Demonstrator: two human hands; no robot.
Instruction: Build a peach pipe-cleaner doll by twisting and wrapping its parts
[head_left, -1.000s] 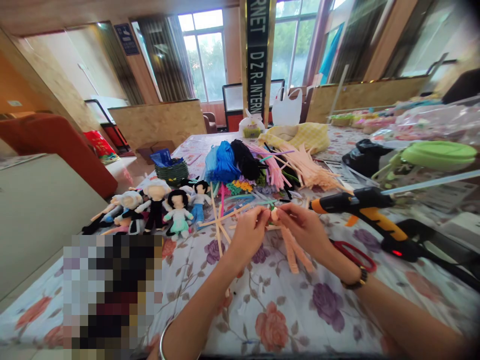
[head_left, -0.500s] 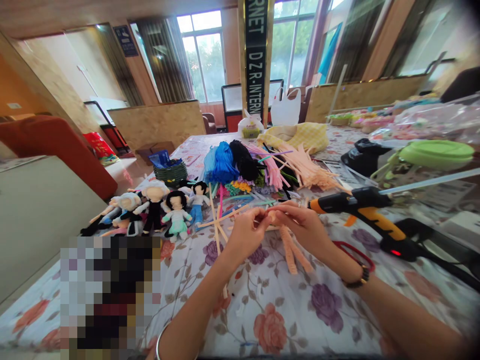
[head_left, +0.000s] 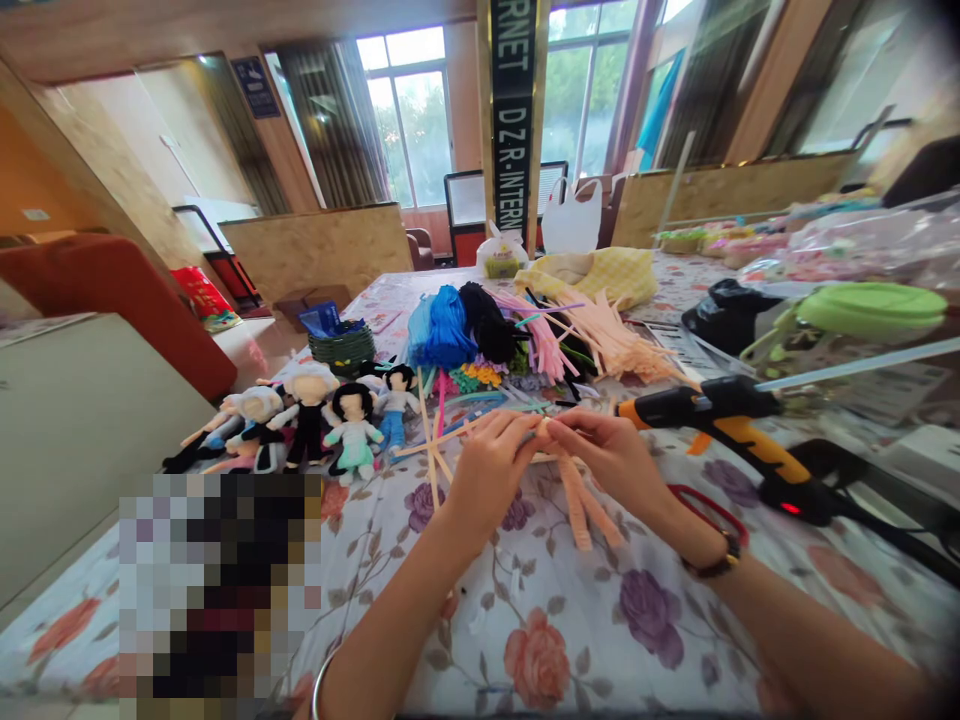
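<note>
In the head view, my left hand (head_left: 495, 470) and my right hand (head_left: 611, 455) meet over the middle of the table. Both are closed, fingertips pinching the top of a peach pipe-cleaner figure (head_left: 581, 505). Its two fuzzy, coiled legs hang below my fingers; the upper part is mostly hidden by them. Left of my left hand, cream strips (head_left: 433, 447) lie crossed on the cloth. To the right of my right hand is a black and orange glue gun (head_left: 750, 440), a clear glue stick in its back and a red light lit.
Several finished dolls (head_left: 352, 425) lie at the left, near a green basket (head_left: 341, 347). Bundles of blue (head_left: 448, 330), black (head_left: 487, 325) and peach pipe cleaners (head_left: 626, 340) lie behind my hands. A green-lidded container (head_left: 874, 305) stands right. The table has a floral cloth (head_left: 450, 660).
My left hand has turned slightly, its fingers now curling further over the top of the figure. My right hand has barely shifted, and the legs still hang in nearly the same place.
</note>
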